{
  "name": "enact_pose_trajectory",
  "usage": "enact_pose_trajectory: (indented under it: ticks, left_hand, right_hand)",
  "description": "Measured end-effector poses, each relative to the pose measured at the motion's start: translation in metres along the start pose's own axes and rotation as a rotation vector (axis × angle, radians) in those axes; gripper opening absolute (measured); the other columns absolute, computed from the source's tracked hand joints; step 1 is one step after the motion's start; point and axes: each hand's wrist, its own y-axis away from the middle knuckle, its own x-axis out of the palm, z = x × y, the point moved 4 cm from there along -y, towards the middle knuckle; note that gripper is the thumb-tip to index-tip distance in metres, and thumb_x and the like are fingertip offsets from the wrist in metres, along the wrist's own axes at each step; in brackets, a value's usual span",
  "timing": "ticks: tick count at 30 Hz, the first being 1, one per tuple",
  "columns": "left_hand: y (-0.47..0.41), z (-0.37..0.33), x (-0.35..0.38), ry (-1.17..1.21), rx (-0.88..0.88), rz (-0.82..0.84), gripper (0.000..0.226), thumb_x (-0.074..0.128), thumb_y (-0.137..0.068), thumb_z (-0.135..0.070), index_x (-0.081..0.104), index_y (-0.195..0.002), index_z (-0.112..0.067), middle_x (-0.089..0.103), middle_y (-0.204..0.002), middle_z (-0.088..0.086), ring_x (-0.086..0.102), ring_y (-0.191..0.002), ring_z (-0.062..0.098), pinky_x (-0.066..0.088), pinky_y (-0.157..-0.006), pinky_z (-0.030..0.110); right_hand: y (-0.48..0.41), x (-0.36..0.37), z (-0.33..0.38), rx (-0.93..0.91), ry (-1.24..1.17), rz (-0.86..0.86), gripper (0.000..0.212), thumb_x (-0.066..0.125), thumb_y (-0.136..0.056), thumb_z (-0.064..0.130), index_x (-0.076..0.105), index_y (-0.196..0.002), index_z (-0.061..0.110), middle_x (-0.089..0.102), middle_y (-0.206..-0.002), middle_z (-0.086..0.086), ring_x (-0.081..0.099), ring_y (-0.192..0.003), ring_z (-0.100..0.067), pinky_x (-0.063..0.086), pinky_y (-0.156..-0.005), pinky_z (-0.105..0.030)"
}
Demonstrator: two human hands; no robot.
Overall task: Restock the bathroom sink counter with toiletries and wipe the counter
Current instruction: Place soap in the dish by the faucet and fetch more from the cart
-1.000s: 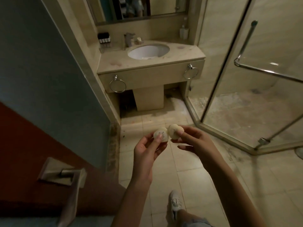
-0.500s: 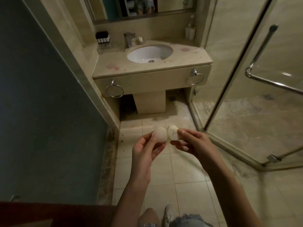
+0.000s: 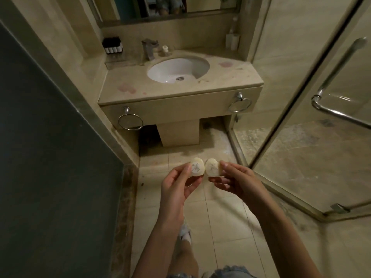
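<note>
- The left hand (image 3: 176,187) pinches a round wrapped soap (image 3: 197,167).
- The right hand (image 3: 240,182) pinches a second round soap (image 3: 213,167), just beside the first.
- The sink counter (image 3: 180,91) lies ahead of both hands.

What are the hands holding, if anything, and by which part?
One small round soap each, pinched at its outer edge: the left hand holds the left soap, the right hand the right soap.

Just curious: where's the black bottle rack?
In the head view, the black rack sits at the back left corner of the counter, left of the faucet.
</note>
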Motion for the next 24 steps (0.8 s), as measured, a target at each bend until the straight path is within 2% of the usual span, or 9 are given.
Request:
enact_pose_trajectory:
  ticks: [4, 13, 18, 24]
  left_hand:
    - [-0.063, -0.034, 0.006, 0.0, 0.013, 0.022, 0.012, 0.062, -0.087, -0.016, 0.067, -0.097, -0.01, 0.074, -0.094, 0.005, 0.071, -0.093, 0.021, 0.058, -0.07, 0.023]
    - [-0.188, -0.116, 0.014, 0.005, 0.048, 0.049, 0.021, 0.067, -0.081, -0.017, 0.068, -0.1, -0.009, 0.075, -0.093, 0.005, 0.072, -0.091, 0.02, 0.058, -0.069, 0.02]
    - [-0.232, -0.129, 0.013, -0.028, 0.002, 0.025, 0.021, 0.069, -0.079, -0.017, 0.068, -0.099, -0.012, 0.075, -0.089, 0.001, 0.072, -0.087, 0.017, 0.058, -0.067, 0.02]
    - [-0.281, -0.136, 0.027, -0.019, -0.046, 0.013, 0.019, 0.07, -0.078, -0.014, 0.068, -0.097, -0.012, 0.075, -0.092, 0.005, 0.072, -0.088, 0.018, 0.058, -0.068, 0.021]
  right_hand:
    - [-0.057, 0.02, 0.031, -0.016, 0.029, 0.008, 0.041, 0.061, -0.078, 0.03, 0.065, -0.111, 0.006, 0.073, -0.097, -0.016, 0.072, -0.087, -0.022, 0.058, -0.074, -0.024]
    - [-0.18, 0.068, 0.099, -0.075, 0.039, 0.004, 0.038, 0.063, -0.075, 0.03, 0.067, -0.106, 0.009, 0.074, -0.095, -0.013, 0.071, -0.088, -0.022, 0.058, -0.077, -0.025]
    - [-0.218, 0.076, 0.113, -0.075, 0.029, 0.007, 0.039, 0.064, -0.074, 0.03, 0.067, -0.107, 0.009, 0.074, -0.095, -0.01, 0.071, -0.089, -0.022, 0.057, -0.077, -0.024]
    - [-0.27, 0.07, 0.129, -0.05, -0.016, -0.004, 0.037, 0.064, -0.074, 0.028, 0.067, -0.106, 0.008, 0.074, -0.096, -0.011, 0.072, -0.086, -0.021, 0.057, -0.073, -0.023]
